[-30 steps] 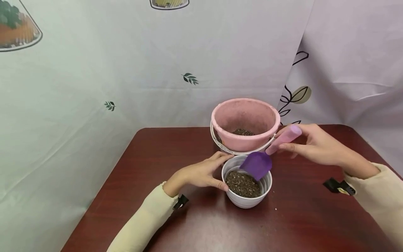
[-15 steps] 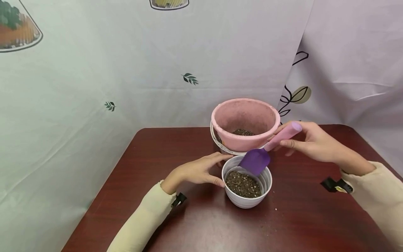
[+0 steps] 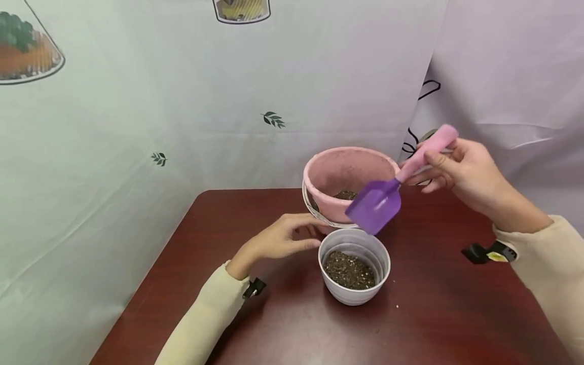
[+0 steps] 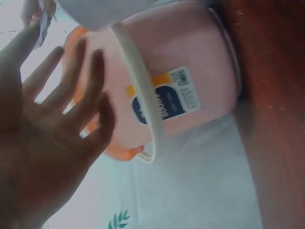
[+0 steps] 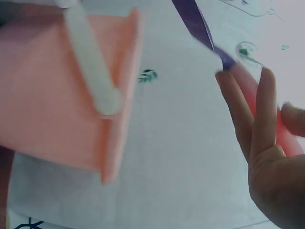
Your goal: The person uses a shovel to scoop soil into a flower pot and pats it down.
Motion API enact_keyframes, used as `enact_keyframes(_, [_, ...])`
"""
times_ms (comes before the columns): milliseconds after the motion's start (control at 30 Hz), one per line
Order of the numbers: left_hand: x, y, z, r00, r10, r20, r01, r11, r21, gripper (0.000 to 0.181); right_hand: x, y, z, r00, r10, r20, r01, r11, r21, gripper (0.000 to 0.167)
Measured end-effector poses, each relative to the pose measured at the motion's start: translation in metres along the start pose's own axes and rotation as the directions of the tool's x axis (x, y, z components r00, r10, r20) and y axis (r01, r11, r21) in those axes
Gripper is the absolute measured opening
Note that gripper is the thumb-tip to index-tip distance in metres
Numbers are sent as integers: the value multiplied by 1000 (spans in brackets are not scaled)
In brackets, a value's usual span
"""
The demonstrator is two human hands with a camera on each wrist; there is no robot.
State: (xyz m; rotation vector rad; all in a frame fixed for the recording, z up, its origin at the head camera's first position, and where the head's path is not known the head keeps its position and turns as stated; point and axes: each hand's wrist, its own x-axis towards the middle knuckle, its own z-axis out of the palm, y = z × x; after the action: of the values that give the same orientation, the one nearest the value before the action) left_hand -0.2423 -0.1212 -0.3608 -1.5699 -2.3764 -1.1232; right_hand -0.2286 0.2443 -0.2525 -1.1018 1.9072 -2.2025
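**Right hand (image 3: 470, 175) holding scoop (image 3: 376, 205); left hand (image 3: 274, 237) beside white pot (image 3: 351, 297)**

Right hand: thumb and fingers pinch the pink grip of the scoop. Scoop is in the air, tilted, grip up to the right, purple blade down to the left. In the head view the blade overlaps the bucket (image 3: 335, 207) front, its lower corner close above the pot's far rim. Right wrist view: scoop apart from the bucket rim.

Left hand: holding nothing, fingers extended and slightly bent, spread apart in the left wrist view. Thumb tip at the pot's left rim; contact cannot be told.

White pot: upright, ringed inner wall, partly filled with dark soil (image 3: 349, 271) flecked with pale bits.

Pink bucket: upright, directly behind the pot, dark soil low inside. White handle (image 4: 145, 86) hangs down across the outside, over a printed label (image 4: 178, 93).

Surround: dark red-brown table (image 3: 283, 319), pale specks right of the pot; light cloth backdrop (image 3: 205, 91) with green leaf prints.
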Motion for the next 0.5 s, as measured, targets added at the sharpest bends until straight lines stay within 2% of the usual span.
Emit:
enact_keyframes(67, [4, -1, -6, 991, 27, -134, -24, 999, 21, 29, 11, -4, 0, 998, -38, -41, 41, 997, 63, 20])
enact_keyframes(100, [6, -1, -9, 977, 26, -213, -20, 999, 29, 26, 16, -6, 0, 997, -50, -65, 56, 994, 92, 18])
enact_keyframes(167, [13, -3, -15, 930, -23, -366, 24, 1000, -1, 20, 29, -5, -1, 992, -51, -116, 65, 991, 116, 16])
enact_keyframes(267, [25, -6, -22, 834, -169, -526, 108, 984, -145, 21, 48, 6, -3, 983, 3, -186, 15, 995, 94, 16])
enact_keyframes(333, [34, -10, -23, 770, -283, -572, 156, 953, -262, 25, 60, 18, -4, 971, 61, -232, -47, 997, 65, 18])
enact_keyframes(400, [41, -18, -23, 715, -376, -590, 218, 921, -322, 29, 72, 31, -3, 948, 129, -291, -130, 991, 17, 19])
enact_keyframes(433, [45, -22, -22, 691, -414, -592, 252, 906, -339, 31, 76, 37, -3, 936, 160, -314, -168, 986, 0, 17])
enact_keyframes(500, [52, -30, -18, 655, -479, -585, 291, 873, -390, 33, 85, 49, -1, 906, 225, -359, -258, 965, -47, 14])
